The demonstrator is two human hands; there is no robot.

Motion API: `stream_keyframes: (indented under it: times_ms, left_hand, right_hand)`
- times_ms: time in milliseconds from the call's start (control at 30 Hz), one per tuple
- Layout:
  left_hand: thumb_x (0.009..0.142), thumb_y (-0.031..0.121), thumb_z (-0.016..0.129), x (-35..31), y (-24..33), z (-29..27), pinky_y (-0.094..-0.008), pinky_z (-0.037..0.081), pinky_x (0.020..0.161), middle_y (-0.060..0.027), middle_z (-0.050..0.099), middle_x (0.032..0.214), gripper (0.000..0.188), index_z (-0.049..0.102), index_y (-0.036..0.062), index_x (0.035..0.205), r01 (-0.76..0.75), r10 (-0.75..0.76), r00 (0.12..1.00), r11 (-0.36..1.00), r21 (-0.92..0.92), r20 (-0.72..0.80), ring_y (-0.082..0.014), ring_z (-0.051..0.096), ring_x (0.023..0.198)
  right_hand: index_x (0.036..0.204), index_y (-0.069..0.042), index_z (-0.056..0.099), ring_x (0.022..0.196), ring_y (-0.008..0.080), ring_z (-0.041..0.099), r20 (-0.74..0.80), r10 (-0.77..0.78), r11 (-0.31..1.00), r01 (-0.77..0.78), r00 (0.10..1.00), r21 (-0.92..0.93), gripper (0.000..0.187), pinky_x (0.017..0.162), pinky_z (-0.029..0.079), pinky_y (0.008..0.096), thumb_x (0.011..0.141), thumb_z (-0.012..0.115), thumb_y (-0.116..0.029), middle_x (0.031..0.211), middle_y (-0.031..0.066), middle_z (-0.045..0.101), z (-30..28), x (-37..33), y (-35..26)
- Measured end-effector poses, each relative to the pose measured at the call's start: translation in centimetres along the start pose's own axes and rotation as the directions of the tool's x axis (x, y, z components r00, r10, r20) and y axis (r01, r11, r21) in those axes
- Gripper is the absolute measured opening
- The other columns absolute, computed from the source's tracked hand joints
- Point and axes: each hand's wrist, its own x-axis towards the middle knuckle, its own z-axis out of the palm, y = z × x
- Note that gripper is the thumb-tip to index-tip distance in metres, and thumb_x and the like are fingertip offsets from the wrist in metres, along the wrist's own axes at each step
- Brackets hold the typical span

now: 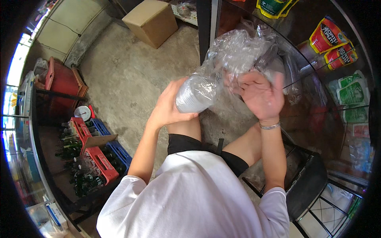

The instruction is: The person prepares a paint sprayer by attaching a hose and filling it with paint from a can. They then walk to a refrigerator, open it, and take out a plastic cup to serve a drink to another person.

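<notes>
My left hand (166,104) is wrapped around a stack of clear plastic cups (195,95) in a clear plastic sleeve, held above my lap. Crumpled clear plastic bags (242,49) spread from the far end of the stack toward the upper right. Beside them is my right hand (262,95), slightly blurred, palm showing and thumb apart from the bent fingers. Its fingertips are against or just behind the loose plastic, and I cannot make out a firm grip. A metal bracelet (270,125) circles the right wrist.
A glass display case (309,115) with colourful pouches (327,35) stands to my right. Beyond my knees, a cardboard box (151,22) sits on the concrete floor (127,67). At left are red crates (101,164) with bottles and a round dial scale (83,113). A black seat (307,182) is at lower right.
</notes>
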Motion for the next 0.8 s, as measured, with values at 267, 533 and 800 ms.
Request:
stream_keyframes:
  times_ms: [267, 533, 800]
  left_hand:
    - [0.065, 0.042, 0.084, 0.8, -2.1, -1.7, -0.0386, 0.042, 0.104, -0.0212, 0.057, 0.127, 0.092, 0.049, -0.0032, 0.137, 0.282, -0.183, 0.930, 0.911, -0.302, 0.318, -0.0310, 0.056, 0.120]
    - [0.069, 0.039, 0.083, 1.2, -2.5, -0.9, -0.0370, 0.039, 0.107, -0.0211, 0.055, 0.129, 0.089, 0.048, -0.0060, 0.137, 0.253, -0.133, 0.931, 0.908, -0.335, 0.341, -0.0302, 0.052, 0.124]
    - [0.070, 0.035, 0.084, 1.3, -2.2, -0.4, -0.0348, 0.039, 0.106, -0.0190, 0.057, 0.127, 0.089, 0.046, -0.0067, 0.138, 0.319, -0.168, 0.903, 0.879, -0.355, 0.395, -0.0278, 0.054, 0.122]
  right_hand:
    - [0.114, 0.003, 0.064, 0.106, 0.0234, 0.063, -0.103, 0.156, 0.536, -0.172, 0.982, -0.827, 0.023, 0.098, 0.047, 0.0378, 0.101, 0.049, -0.009, 0.106, 0.0103, 0.069, -0.3, 2.1, 3.2]
    - [0.105, -0.002, 0.072, 0.083, 0.0235, 0.065, 0.202, 0.133, 0.336, 0.148, 0.970, -0.930, 0.017, 0.078, 0.050, 0.0337, 0.091, 0.063, -0.005, 0.094, 0.0121, 0.069, 0.1, 2.7, 2.9]
    - [0.105, -0.001, 0.074, 0.079, 0.0180, 0.065, 0.178, 0.329, 0.508, -0.016, 0.927, -0.861, 0.019, 0.067, 0.051, 0.0287, 0.089, 0.071, -0.010, 0.096, 0.0109, 0.071, -0.7, 2.9, 2.0]
